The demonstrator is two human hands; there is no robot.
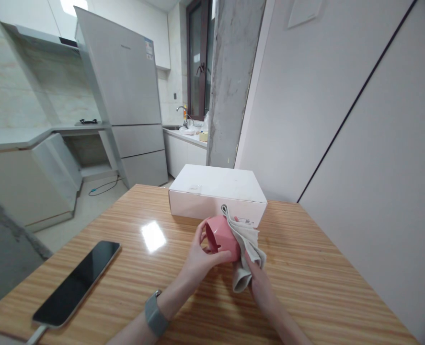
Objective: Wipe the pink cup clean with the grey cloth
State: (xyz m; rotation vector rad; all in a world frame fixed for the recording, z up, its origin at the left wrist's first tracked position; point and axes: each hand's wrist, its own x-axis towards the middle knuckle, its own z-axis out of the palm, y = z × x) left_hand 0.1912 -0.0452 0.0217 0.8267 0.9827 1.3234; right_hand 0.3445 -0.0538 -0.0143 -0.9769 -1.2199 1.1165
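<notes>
Above the wooden table (pixel 133 282), my left hand (pixel 201 254) is closed around a pink faceted cup-like container (pixel 220 235). The container is tilted on its side, with its dark opening facing left. My right hand (pixel 257 273) grips a folded light grey cloth (pixel 246 239) and presses it against the right side of the container. Part of the container is hidden behind the cloth, and most of the right fingers are covered too. A grey band sits on my left wrist.
A white cardboard box (pixel 217 189) stands on the table just beyond my hands. To the left lies a black phone (pixel 77 282) with a white cable plugged in. Farther back are a tall fridge (pixel 129 91) and a sink counter (pixel 185 148). A white wall borders the right side.
</notes>
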